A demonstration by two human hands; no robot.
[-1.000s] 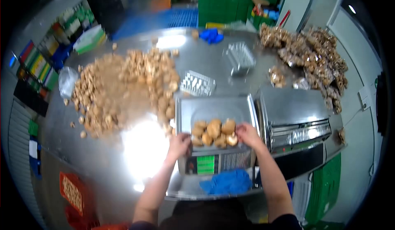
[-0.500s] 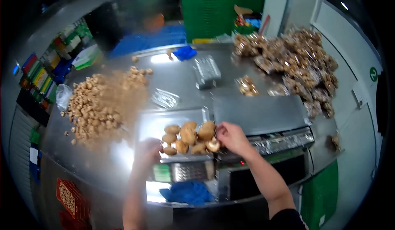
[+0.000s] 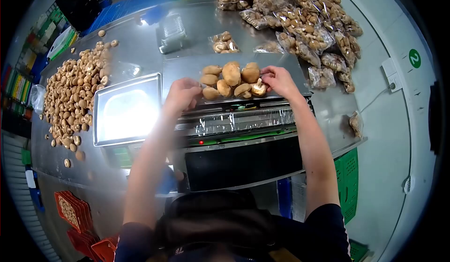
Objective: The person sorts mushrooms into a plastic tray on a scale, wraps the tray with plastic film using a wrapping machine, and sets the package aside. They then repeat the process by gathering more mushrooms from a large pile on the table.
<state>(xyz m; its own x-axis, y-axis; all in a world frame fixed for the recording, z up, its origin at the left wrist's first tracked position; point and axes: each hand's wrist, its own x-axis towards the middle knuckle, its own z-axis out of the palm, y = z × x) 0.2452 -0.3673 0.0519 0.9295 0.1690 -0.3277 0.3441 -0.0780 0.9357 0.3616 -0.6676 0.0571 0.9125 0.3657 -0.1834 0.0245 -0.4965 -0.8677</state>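
Note:
Several brown shiitake mushrooms sit grouped in what seems a see-through tray, whose edges barely show. My left hand grips its left end with curled fingers. At the opposite end my right hand pinches the edge, beside a mushroom with its pale underside showing. Both hands hold the group over the flat metal top of a wrapping machine, just behind its shiny film. Left of the machine stands a weighing scale with a metal pan.
A big heap of loose mushrooms lies on the left of the steel table. Wrapped mushroom packs pile up at the back right. Stacked see-through trays stand behind, near one wrapped pack. Red baskets are at lower left.
Both hands have carried the mushrooms right, from the scale's pan onto the wrapping machine. The camera view has shifted right and down too.

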